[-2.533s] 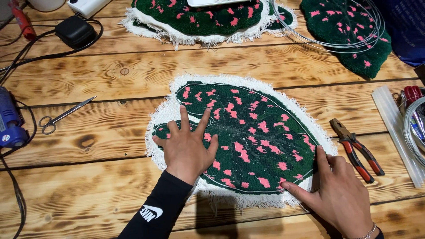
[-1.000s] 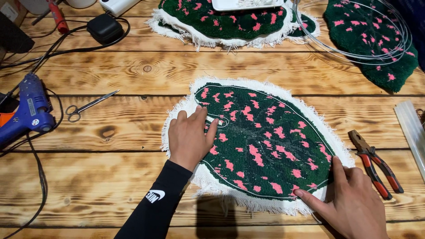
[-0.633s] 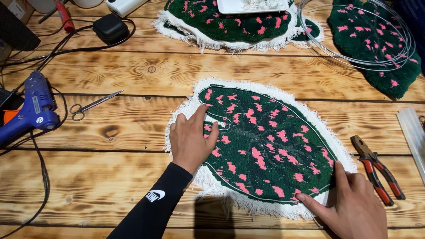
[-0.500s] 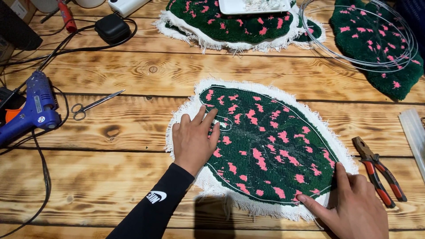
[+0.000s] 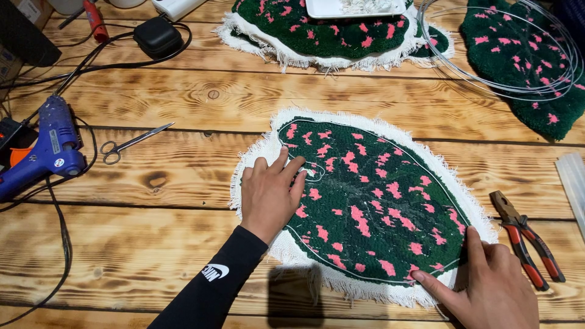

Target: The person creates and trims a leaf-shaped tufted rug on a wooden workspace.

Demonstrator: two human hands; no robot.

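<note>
A leaf-shaped tufted piece (image 5: 372, 201), dark green with pink flecks and a white fringed border, lies flat on the wooden table (image 5: 152, 244). My left hand (image 5: 271, 192) rests palm down on its left edge, fingers together and pointing toward the middle. My right hand (image 5: 487, 286) presses on the lower right edge, index finger stretched along the fringe and thumb up against the green pile. Neither hand holds anything.
Red-handled pliers (image 5: 527, 244) lie right of the piece. Scissors (image 5: 131, 143) and a blue glue gun (image 5: 46, 149) with cables sit at the left. More green tufted pieces (image 5: 323, 33) and a wire coil (image 5: 518, 55) lie along the far edge; a black adapter (image 5: 157, 35) is behind.
My left hand drew its spread fingers together and slid to the piece's left edge. My right hand shifted slightly along the lower right fringe. The view moved left, bringing the glue gun in.
</note>
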